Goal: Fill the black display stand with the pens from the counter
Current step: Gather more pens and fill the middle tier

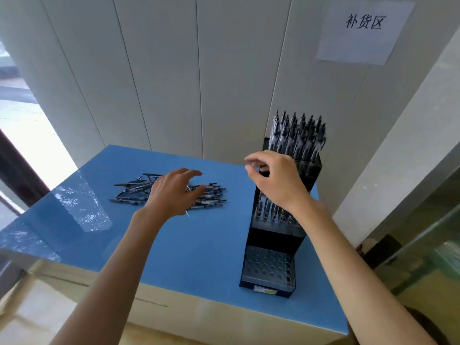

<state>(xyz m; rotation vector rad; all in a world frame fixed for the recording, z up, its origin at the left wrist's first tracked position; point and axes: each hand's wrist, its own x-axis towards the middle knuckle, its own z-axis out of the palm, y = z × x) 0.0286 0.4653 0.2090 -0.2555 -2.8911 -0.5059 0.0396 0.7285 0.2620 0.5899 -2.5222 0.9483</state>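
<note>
Pens [171, 192]: loose pile on the blue counter [194, 245], at 9 o'clock from the black stand [276, 245]. My left hand [174, 192] lies on the pile, fingers curled round one pen. My right hand [276, 178] hovers over the stand's middle tier, thumb and forefinger nearly pinched; contents unclear. Top tier full, front tier empty. Best to lift one pen cleanly and drop it straight into a hole. White panelled wall [174, 70] at 12 o'clock, paper sign [363, 31] above.

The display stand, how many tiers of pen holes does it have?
3 tiers on the black display stand: the back tier full of pens, the middle tier partly filled under the right hand, and the front tier empty.
</note>
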